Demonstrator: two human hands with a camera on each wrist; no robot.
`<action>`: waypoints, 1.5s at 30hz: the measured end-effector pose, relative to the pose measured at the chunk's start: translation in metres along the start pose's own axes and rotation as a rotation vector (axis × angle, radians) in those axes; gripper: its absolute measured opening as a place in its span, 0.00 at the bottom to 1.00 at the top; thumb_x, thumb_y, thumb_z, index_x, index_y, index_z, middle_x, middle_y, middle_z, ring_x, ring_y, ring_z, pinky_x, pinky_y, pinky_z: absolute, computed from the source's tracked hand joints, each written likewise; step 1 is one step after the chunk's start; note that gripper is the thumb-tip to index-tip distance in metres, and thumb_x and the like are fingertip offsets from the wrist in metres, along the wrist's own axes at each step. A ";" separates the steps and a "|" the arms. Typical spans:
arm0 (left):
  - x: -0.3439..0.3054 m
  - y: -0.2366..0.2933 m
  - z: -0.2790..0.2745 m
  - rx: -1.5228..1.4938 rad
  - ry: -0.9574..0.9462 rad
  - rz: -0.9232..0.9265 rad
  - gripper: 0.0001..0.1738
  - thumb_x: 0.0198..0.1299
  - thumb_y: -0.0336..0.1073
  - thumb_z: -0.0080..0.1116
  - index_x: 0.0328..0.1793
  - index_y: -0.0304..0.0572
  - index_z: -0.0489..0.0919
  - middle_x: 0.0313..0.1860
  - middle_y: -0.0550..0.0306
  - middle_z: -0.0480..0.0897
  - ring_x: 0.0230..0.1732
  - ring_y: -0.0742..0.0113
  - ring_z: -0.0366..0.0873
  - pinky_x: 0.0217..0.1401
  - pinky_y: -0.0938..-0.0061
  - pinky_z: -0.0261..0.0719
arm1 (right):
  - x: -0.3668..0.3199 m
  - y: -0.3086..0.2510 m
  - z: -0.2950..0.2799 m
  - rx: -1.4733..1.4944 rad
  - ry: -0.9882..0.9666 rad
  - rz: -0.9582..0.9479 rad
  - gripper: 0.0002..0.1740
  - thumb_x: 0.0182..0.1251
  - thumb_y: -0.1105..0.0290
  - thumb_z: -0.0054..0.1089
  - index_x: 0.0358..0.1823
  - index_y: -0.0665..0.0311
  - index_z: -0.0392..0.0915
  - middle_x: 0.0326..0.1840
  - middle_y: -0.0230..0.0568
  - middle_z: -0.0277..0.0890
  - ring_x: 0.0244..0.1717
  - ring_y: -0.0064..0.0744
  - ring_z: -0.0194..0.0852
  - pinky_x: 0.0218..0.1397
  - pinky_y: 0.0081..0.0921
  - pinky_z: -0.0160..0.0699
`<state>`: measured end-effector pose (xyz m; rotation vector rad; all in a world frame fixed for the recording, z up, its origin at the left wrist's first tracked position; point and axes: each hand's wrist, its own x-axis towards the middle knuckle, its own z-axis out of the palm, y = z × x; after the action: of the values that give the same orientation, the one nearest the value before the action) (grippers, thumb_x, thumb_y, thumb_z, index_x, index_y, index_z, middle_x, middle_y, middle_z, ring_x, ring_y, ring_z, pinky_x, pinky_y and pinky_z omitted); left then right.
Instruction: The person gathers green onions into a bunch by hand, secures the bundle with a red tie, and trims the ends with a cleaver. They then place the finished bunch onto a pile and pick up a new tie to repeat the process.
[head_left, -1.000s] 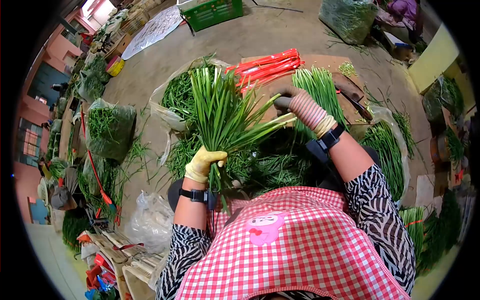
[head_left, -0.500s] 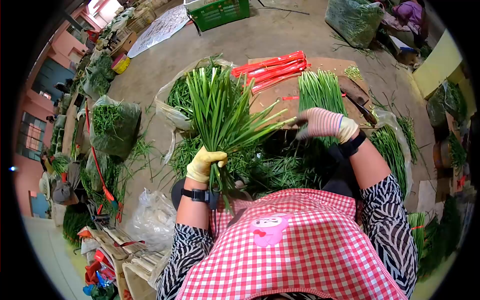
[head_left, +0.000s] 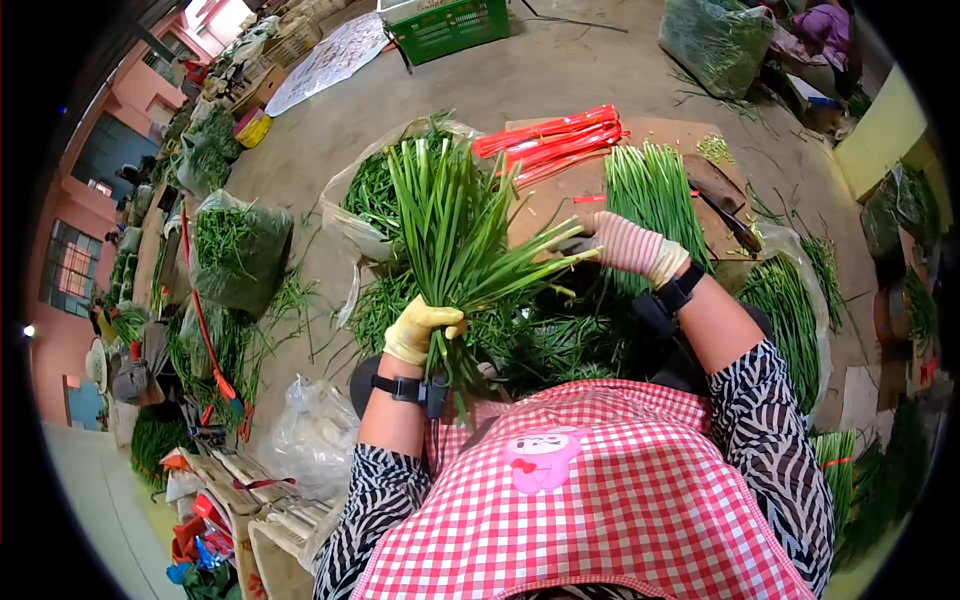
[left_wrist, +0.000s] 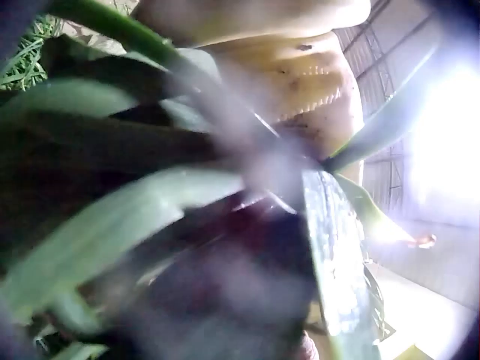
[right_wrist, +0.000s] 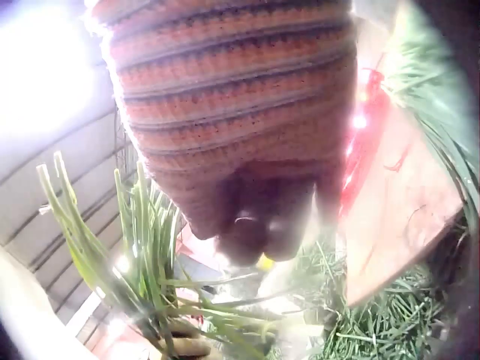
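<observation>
Because the chive bunch (head_left: 450, 225) is light, limp and likely to bruise, it is best held low on the stems, where they pack tightly. The left hand (head_left: 418, 330), in a yellow glove, is wrapped round that point. Above this grip, long flat green blades fan out wide, some pale at the ends. To its right, the right hand (head_left: 625, 243), in a striped glove, pinches the ends of the side blades (head_left: 540, 262).
</observation>
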<state>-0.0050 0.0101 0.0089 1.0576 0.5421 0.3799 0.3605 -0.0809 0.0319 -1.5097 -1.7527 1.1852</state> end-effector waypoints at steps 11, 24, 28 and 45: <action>0.004 0.003 -0.001 -0.127 -0.086 0.023 0.27 0.58 0.35 0.74 0.60 0.25 0.79 0.34 0.53 0.82 0.21 0.71 0.68 0.28 0.73 0.62 | 0.018 -0.007 0.033 -0.119 0.199 -0.370 0.39 0.60 0.68 0.77 0.73 0.62 0.73 0.58 0.47 0.84 0.60 0.43 0.83 0.66 0.36 0.82; 0.007 -0.002 -0.006 -0.092 -0.058 0.021 0.26 0.63 0.38 0.70 0.62 0.28 0.82 0.27 0.57 0.81 0.20 0.73 0.65 0.30 0.74 0.61 | 0.014 -0.008 0.003 -0.228 0.406 0.001 0.17 0.75 0.62 0.62 0.57 0.62 0.85 0.42 0.50 0.88 0.41 0.49 0.87 0.50 0.39 0.85; 0.003 -0.003 -0.009 -0.176 -0.028 0.022 0.28 0.62 0.34 0.70 0.66 0.29 0.78 0.44 0.53 0.87 0.22 0.72 0.67 0.32 0.74 0.66 | -0.005 -0.002 -0.040 -0.254 0.711 0.097 0.16 0.74 0.61 0.62 0.51 0.65 0.88 0.42 0.52 0.89 0.40 0.44 0.88 0.49 0.37 0.86; 0.005 0.003 0.007 -0.100 0.111 0.073 0.26 0.61 0.33 0.67 0.64 0.26 0.80 0.42 0.52 0.87 0.24 0.71 0.69 0.35 0.73 0.67 | 0.009 -0.049 0.023 0.429 0.383 0.063 0.20 0.79 0.59 0.58 0.51 0.72 0.85 0.43 0.45 0.89 0.49 0.34 0.89 0.59 0.29 0.84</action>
<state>0.0029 0.0090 0.0131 0.9653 0.5788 0.5271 0.3153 -0.0776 0.0625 -1.4193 -1.1249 1.1234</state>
